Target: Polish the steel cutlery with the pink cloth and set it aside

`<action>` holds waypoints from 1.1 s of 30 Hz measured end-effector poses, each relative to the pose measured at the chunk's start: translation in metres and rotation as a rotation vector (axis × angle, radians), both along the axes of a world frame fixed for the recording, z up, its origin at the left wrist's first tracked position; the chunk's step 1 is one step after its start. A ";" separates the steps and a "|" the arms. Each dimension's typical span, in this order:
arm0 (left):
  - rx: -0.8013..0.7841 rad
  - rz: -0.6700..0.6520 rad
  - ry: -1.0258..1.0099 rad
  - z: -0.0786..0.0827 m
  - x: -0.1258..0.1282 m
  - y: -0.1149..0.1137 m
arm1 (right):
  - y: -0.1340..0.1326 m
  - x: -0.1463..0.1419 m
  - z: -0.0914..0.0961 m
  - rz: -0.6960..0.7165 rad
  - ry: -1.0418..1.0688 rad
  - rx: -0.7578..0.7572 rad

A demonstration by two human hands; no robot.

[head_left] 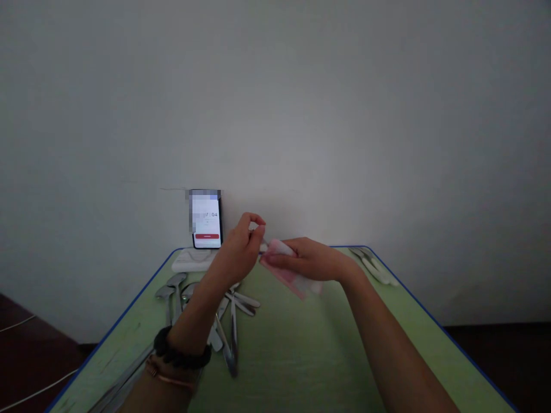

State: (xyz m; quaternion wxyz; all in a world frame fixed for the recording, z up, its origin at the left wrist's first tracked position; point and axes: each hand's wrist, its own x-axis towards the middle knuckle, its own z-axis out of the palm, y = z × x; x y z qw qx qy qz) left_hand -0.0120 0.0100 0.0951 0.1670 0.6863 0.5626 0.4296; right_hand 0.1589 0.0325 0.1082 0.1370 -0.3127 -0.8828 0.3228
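Observation:
Over the far part of the table, my left hand (241, 249) is closed, thumb and forefinger pinched on what looks like a thin pale utensil (263, 247). Only a short bit of it shows between my hands, so its kind is hidden. My right hand (312, 258) is wrapped round a pink and white cloth (286, 277), which touches or covers the utensil's other end. Below my left forearm lies a pile of cutlery, with a spoon (233, 358) and white-handled pieces (247, 299) among it.
Large metal ladles or spoons (176, 281) lie on the left, partly behind my left forearm. A lit phone (207, 221) stands against the wall behind a white block (189, 261). White-handled cutlery (376, 269) rests at the far right. The green table (293, 355) has a blue edge.

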 end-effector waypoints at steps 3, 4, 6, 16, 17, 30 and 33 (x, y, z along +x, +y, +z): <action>-0.003 0.079 -0.063 0.001 -0.014 0.003 | 0.001 0.007 -0.001 -0.046 0.074 -0.140; 0.007 0.103 -0.090 0.001 -0.018 0.004 | 0.003 0.010 -0.001 -0.076 0.114 -0.164; -0.014 0.087 -0.130 0.000 -0.025 0.005 | 0.006 0.014 -0.003 -0.149 0.171 -0.121; 0.049 -0.104 0.066 0.006 -0.014 -0.005 | -0.004 0.002 0.007 -0.192 0.107 0.071; 0.056 -0.106 0.076 0.007 -0.013 -0.006 | -0.006 0.000 0.009 -0.188 0.085 0.052; 0.078 -0.142 0.226 0.004 -0.002 -0.006 | -0.006 -0.007 0.009 -0.081 -0.061 0.108; 0.055 -0.144 0.241 0.001 -0.002 -0.005 | -0.009 -0.012 0.008 -0.059 -0.143 0.088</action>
